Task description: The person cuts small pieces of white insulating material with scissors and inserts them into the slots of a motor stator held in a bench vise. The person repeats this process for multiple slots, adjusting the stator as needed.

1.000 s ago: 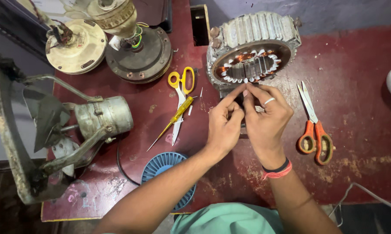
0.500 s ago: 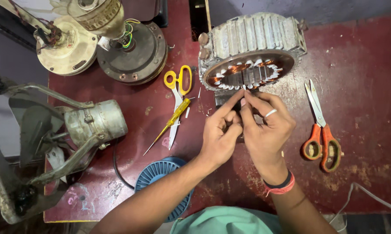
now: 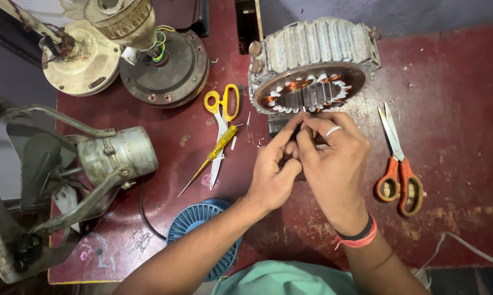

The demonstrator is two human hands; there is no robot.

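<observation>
A blue fan grille (image 3: 200, 229) is seen nearest, at the table's (image 3: 459, 76) front edge. Just beyond, the left hand (image 3: 274, 169) and the right hand (image 3: 334, 158) are pressed together, fingertips pinched on a small white sliver (image 3: 304, 109). The sliver is held at the lower rim of the finned motor stator (image 3: 312, 71), flanked by yellow-handled scissors (image 3: 222, 120) and orange-handled scissors (image 3: 397, 164).

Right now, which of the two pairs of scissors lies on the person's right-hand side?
The orange-handled scissors, lying shut on the red table right of the hands. The yellow-handled scissors lie left of the hands, beside a yellow screwdriver.
</observation>
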